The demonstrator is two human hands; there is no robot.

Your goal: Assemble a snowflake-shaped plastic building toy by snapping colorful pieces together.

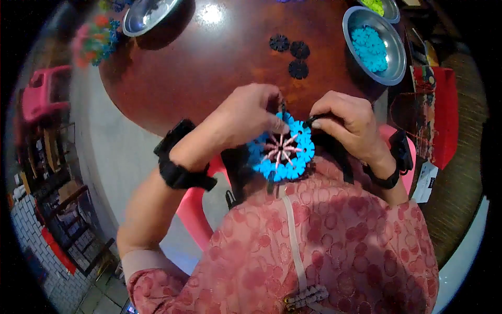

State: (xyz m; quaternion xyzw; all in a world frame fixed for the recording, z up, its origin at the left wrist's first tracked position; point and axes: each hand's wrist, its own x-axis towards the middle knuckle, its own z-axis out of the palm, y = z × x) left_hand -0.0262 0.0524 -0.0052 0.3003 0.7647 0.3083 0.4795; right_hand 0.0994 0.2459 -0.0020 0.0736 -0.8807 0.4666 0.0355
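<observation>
At frame centre, above the desk edge, the left hand and right hand pinch the blue snowflake-piece ring, each grip closed on its rim; uneven pressure could pop pieces apart.

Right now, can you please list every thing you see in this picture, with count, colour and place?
ring of snap discs: one, blue rim with pink spokes, held between both hands at the table edge
loose discs: three, black, on the table beyond the hands
table: one, dark brown, round
bowl of blue discs: one, metal, far right
empty bowl: one, metal, far left
bowl of green pieces: one, metal, top right edge, partly cut off
chair: one, pink, under the person
small stool: one, pink, on the floor, left
left hand: grips the ring's upper left
right hand: pinches a black piece at the ring's upper right
</observation>
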